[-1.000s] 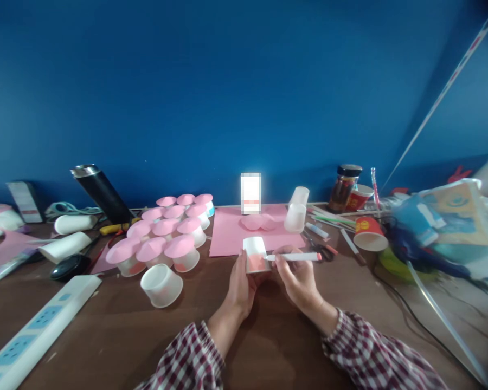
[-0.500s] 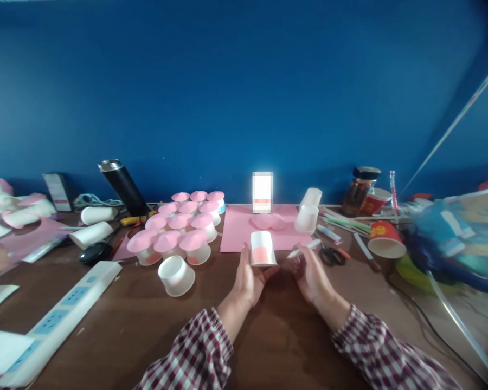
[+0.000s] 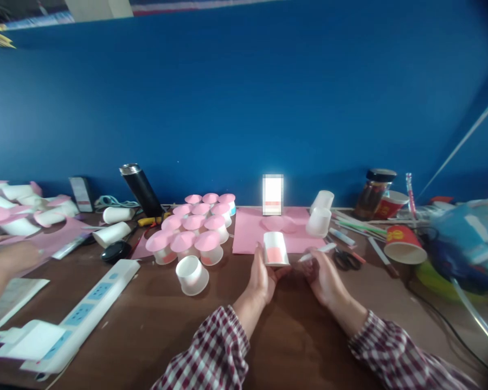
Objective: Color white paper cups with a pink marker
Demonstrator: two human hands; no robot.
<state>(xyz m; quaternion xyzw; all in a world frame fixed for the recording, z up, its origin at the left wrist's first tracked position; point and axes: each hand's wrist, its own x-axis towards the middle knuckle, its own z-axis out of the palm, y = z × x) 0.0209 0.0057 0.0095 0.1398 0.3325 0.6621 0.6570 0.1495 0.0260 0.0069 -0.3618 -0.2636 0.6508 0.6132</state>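
My left hand [image 3: 265, 276] is wrapped round a white paper cup [image 3: 282, 242] with a pink patch on its side, held above the brown table in front of the pink paper. In my right hand [image 3: 319, 273] a slim white pen [image 3: 318, 252] is gripped, its tip pointing left towards the cup and apart from it. Left of my hands stands a white cup [image 3: 191, 276]. Behind that, several cups topped with pink paper cones [image 3: 184, 242] stand in rows. Pink paper circles [image 3: 277, 222] lie on the pink sheet [image 3: 244, 238].
Two translucent cups [image 3: 319, 222] stand on the sheet's right side. Scissors [image 3: 347, 260], a red cup [image 3: 404, 244] and a jar [image 3: 377, 192] are to the right. A power strip [image 3: 93, 309], a black flask [image 3: 140, 189] and another person's arm [image 3: 8, 265] are at left.
The view has swung left and slightly up, so everything sits further right. Another person's arm has come in at the left edge. My hands keep hold of the cup and pen.
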